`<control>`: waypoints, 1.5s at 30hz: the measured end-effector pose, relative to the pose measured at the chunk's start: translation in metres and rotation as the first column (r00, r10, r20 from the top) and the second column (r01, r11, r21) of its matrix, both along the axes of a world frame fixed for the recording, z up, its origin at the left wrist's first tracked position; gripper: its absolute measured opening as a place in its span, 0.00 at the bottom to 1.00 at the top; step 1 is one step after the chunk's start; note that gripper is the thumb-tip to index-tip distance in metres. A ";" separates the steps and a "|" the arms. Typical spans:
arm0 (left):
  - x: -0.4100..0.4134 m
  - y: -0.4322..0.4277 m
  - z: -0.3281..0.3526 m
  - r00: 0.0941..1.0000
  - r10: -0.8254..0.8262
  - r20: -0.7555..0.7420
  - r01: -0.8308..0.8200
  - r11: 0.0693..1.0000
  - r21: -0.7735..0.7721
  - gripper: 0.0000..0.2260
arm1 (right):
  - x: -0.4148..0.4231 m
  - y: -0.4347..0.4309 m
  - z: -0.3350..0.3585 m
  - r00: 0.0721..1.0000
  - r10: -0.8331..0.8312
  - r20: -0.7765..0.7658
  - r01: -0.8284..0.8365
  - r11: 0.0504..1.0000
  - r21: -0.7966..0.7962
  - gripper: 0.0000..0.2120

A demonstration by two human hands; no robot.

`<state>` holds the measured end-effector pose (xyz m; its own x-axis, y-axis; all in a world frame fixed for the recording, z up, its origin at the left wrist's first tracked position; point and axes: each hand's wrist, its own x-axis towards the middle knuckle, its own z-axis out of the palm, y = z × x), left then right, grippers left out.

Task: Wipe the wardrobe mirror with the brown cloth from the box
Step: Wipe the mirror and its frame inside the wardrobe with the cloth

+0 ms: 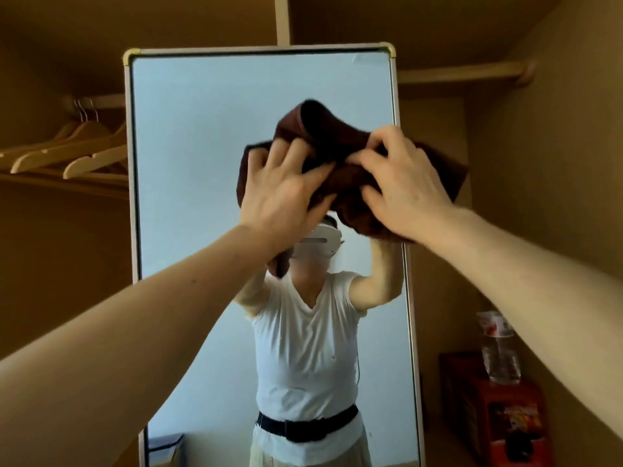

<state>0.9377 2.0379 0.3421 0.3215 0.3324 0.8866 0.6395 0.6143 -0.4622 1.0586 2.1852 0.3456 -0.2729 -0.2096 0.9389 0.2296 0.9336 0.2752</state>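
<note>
Both your hands are up on the brown cloth (340, 143), right in front of the mirror (209, 156).
Your left hand (286, 193) and right hand (401, 187) grip it bunched; wooden hangers (77, 146) hang left, a red box (499, 419) sits lower right.

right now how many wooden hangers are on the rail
3, bunched on the left rail: rearmost hanger, middle hanger, and front hanger nearest the mirror. Another may hide behind them.

Wear, by reflection: white short-sleeved V-neck T-shirt (303, 332) | wide black belt (305, 425) at waist | pale beige lower garment (303, 459), cut unclear | white rounded headset (326, 242) | direct view: left hand (286, 193), right hand (401, 187), forearms bare.
</note>
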 end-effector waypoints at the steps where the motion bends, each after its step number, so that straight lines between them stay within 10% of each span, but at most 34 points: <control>1: -0.001 0.000 -0.014 1.000 -0.024 0.000 0.024 1.000 -0.006 0.19 | -0.003 0.001 -0.017 1.000 0.013 -0.011 -0.013 1.000 0.002 0.19; 9: -0.025 -0.024 -0.104 0.968 -0.160 -0.194 0.069 0.911 -0.407 0.15 | 0.007 0.013 -0.134 0.979 0.001 0.203 -0.042 0.979 0.198 0.22; 18: -0.020 -0.032 0.040 0.998 0.046 -0.046 -0.047 0.999 -0.019 0.21 | -0.020 -0.026 0.037 0.996 -0.082 -0.042 0.084 0.995 0.046 0.18; 30: -0.058 -0.097 -0.089 0.994 -0.027 -0.106 -0.007 0.953 -0.303 0.16 | -0.048 -0.045 -0.090 0.985 0.024 0.168 -0.079 0.941 0.328 0.21; 38: -0.053 -0.095 0.017 0.995 0.098 -0.001 -0.098 0.995 -0.036 0.19 | -0.064 -0.066 0.029 0.999 -0.008 -0.051 0.019 0.972 0.232 0.22; 45: -0.058 -0.109 -0.055 0.997 0.059 0.058 -0.056 0.997 -0.044 0.18 | -0.073 -0.076 -0.032 0.998 0.062 -0.004 -0.059 0.965 0.254 0.21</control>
